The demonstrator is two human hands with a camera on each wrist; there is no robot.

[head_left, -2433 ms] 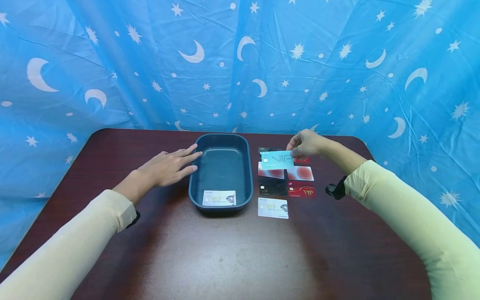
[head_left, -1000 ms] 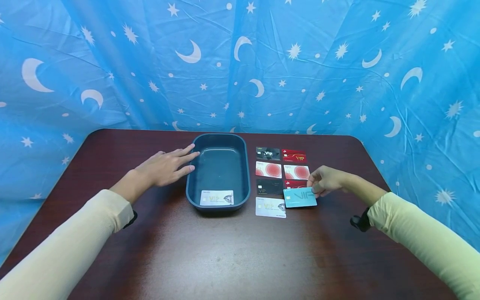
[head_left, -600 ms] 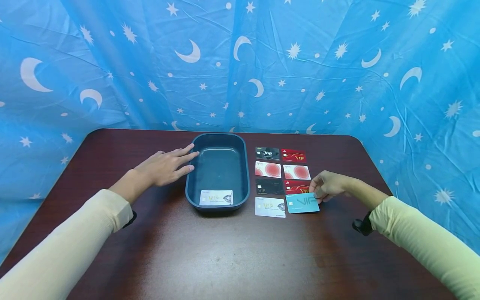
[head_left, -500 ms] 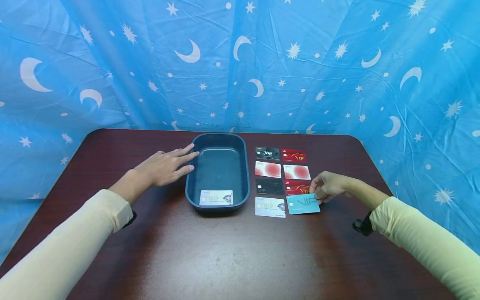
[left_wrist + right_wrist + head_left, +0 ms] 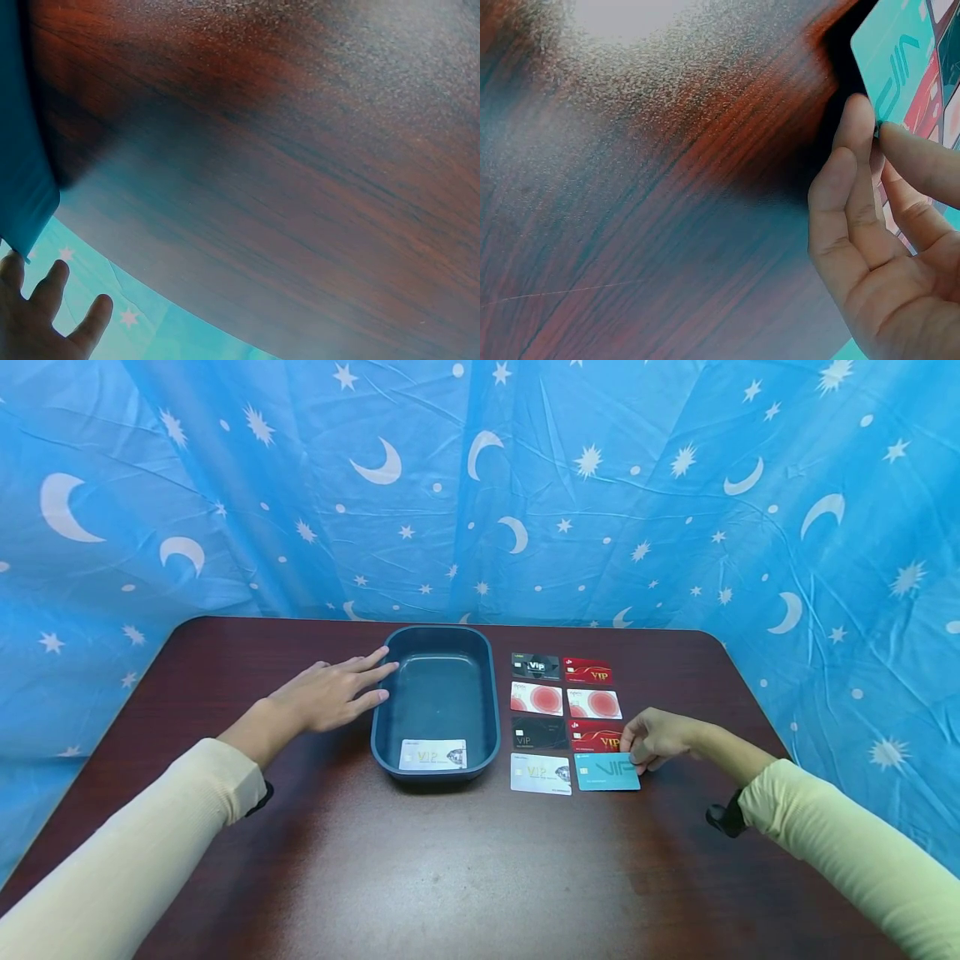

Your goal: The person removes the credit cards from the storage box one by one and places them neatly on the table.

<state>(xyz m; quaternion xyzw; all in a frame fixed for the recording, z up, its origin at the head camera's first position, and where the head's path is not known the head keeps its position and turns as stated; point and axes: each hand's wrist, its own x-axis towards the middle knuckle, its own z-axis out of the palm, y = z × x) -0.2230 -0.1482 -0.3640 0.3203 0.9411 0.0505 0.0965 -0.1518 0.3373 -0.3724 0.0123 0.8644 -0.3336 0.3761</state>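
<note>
A teal VIP card (image 5: 606, 772) lies flat on the table at the front right of a two-column grid of cards, beside a white VIP card (image 5: 540, 773). My right hand (image 5: 651, 739) pinches its right edge; in the right wrist view the thumb and a fingertip (image 5: 859, 120) meet on the teal card (image 5: 892, 56). My left hand (image 5: 330, 693) rests flat on the table, its straight fingers touching the left rim of a dark blue tray (image 5: 438, 639). In the tray's near end lies a white VIP card (image 5: 433, 754). The left wrist view shows only the left hand's fingertips (image 5: 52, 289) and the tray wall (image 5: 19, 150).
Behind the front row lie a black card (image 5: 538, 733), a red card (image 5: 595, 735), two cards with red circles (image 5: 537, 698), and a black VIP card (image 5: 536, 666) with a red one (image 5: 587, 671). The dark wooden table (image 5: 450, 860) is ringed by a blue star-and-moon curtain (image 5: 480, 485).
My right hand carried the teal card from the far end of the grid to the front right spot and lowered it flat. The left hand has not moved.
</note>
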